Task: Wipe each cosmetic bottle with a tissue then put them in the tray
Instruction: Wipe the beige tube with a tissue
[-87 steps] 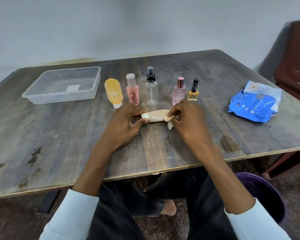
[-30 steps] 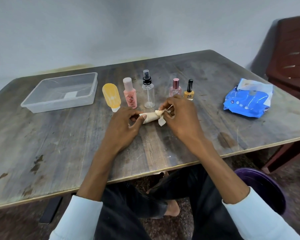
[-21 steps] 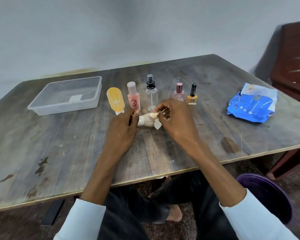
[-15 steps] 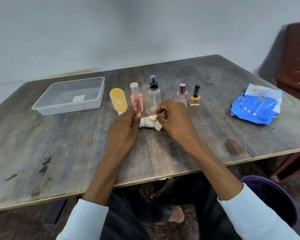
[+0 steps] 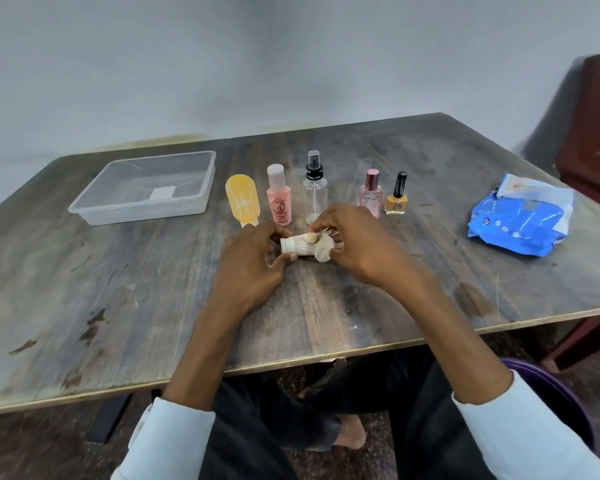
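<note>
Nearest, my two pale sleeves and bare forearms, reaching over the front edge of the worn wooden table.

Left hand: curled, thumb and fingertips pinching the white-capped end of a small beige bottle, which lies on its side just above the tabletop.

Right hand: closed over the bottle's other end, fingers pressing a crumpled tissue around it; the tissue hides that end of the bottle.

Behind the hands, a row of bottles, standing apart from one another, left to right:
- yellow squeeze bottle, cap down;
- pink bottle with pale cap;
- clear spray bottle with black nozzle, base partly behind my right fingers;
- small pink perfume bottle with rose cap;
- yellow nail polish with black cap.

Far left, beside the row: clear plastic tray, holding none of the bottles; a white label shows on its floor.

Far right, well apart from the row: blue tissue pack, torn open at the top.

Beyond the table's right corner: dark red chair against a plain grey wall.
</note>
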